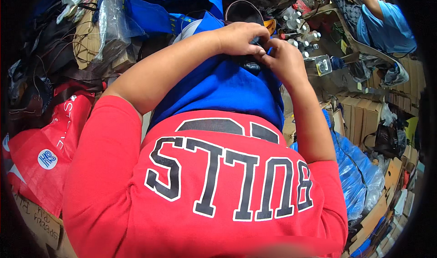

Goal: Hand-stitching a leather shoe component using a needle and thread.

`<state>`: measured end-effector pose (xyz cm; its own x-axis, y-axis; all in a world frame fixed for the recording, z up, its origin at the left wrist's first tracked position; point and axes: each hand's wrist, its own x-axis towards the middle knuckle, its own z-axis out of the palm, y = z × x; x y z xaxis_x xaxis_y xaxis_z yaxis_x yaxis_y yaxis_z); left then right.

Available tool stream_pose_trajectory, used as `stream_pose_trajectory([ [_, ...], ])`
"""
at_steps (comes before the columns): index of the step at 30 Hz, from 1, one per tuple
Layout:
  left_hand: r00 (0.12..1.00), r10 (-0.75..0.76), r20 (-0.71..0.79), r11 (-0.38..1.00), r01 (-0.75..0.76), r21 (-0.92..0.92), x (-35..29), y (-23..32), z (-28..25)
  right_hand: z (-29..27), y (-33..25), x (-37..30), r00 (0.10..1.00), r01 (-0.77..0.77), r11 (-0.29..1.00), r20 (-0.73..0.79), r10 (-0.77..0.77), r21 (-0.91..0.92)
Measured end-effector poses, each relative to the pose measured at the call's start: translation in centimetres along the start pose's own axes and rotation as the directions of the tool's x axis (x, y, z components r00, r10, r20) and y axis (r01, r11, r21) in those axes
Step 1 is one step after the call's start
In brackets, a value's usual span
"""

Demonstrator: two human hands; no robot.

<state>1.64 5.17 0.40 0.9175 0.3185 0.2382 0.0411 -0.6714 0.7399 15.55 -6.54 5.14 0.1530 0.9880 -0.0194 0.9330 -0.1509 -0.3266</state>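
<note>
My left hand and my right hand meet above my lap, their fingers bent and pinched together at the tips. What sits between the fingertips is small, dark and mostly covered by the fingers. Just beneath them a shiny black item rests on the blue cloth over my lap; its kind is hidden. Beyond my left hand is a dark rounded item with a pale rim, with something yellow-orange beside it.
Several clear bottles with white or red caps stand beyond my right hand. A blue bag lies ahead, a red bag at left. Cardboard and blue plastic are at right. Another person in a blue shirt is far right.
</note>
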Motion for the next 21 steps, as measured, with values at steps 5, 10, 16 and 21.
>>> stream_pose_trajectory([
  [5, 0.986, 0.028, 0.163, 0.999, -0.021, -0.044, 1.1, -1.9, -0.1, -0.1, 0.8, -2.4, 0.977, -0.142, 0.932, 0.196, 0.078, 0.335],
  [10, 0.956, -0.033, 0.291, 0.987, 0.078, -0.142, 2.0, -2.1, -0.1, -0.2, 1.6, -2.6, 0.961, 0.026, 0.96, 0.256, -0.101, 0.28],
  [16, 0.942, -0.083, 0.324, 0.974, 0.146, -0.175, 2.1, -1.8, 0.0, 0.1, 1.9, -4.9, 0.985, 0.113, 0.915, 0.077, -0.154, 0.388],
  [21, 0.962, -0.03, 0.273, 0.99, 0.066, -0.124, 2.0, -1.8, 0.3, 0.9, 2.4, -6.3, 0.994, 0.049, 0.863, 0.062, -0.093, 0.504],
])
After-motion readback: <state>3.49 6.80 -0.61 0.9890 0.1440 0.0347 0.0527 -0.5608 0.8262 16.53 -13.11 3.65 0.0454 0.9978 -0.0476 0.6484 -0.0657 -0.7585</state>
